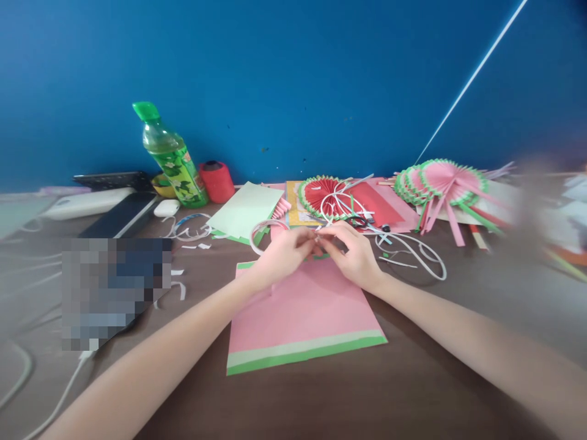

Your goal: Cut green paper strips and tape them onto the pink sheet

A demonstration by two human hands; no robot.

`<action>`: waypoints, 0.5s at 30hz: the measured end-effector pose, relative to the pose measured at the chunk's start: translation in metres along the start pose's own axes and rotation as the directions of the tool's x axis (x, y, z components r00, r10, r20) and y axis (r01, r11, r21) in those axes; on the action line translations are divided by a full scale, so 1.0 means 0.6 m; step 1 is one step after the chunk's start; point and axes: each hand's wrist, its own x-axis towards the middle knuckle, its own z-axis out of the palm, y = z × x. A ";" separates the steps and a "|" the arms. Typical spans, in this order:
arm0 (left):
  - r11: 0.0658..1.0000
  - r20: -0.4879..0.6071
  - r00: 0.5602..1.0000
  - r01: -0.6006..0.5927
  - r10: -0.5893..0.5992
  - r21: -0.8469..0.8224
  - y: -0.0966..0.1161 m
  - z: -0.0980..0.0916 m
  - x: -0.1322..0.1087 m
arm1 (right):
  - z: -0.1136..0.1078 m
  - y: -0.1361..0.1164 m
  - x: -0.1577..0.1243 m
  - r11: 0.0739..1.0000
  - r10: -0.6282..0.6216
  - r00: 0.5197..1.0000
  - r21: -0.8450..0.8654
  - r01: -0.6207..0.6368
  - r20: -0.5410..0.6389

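A pink sheet of paper [302, 311] with pale and bright green strips along its near edge lies flat on the brown table. Over its far edge my left hand [287, 253] and my right hand [351, 253] meet, fingertips pinched together. Something small and whitish shows between them, too small to name. A roll of white tape [255, 238], partly hidden, stands just beyond my left hand. Green bits along the sheet's far edge are mostly covered by my fingers.
At the back left are a green drink bottle [172, 162], a red thread spool [217, 182] and a white earphone case [166, 208]. Pale green sheets [245, 211], a red pleated fan [321, 195], white cables [433, 260] and pink pleated fans [452, 183] line the wall. A blurred-out phone [123, 287] lies left.
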 end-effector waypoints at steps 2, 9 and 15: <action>0.999 -0.021 1.000 0.009 -0.010 -0.040 -0.004 0.006 -0.001 | 0.000 0.002 -0.001 0.999 0.050 0.999 -0.011 -0.050 -0.012; 0.999 -0.146 0.989 0.035 -0.039 -0.034 -0.014 0.025 -0.004 | 0.003 0.005 -0.003 0.997 0.069 0.998 -0.035 -0.069 -0.003; 0.994 -0.232 0.973 0.032 -0.006 0.108 -0.020 0.037 -0.008 | 0.004 0.011 -0.005 0.998 -0.014 1.000 -0.059 0.015 0.022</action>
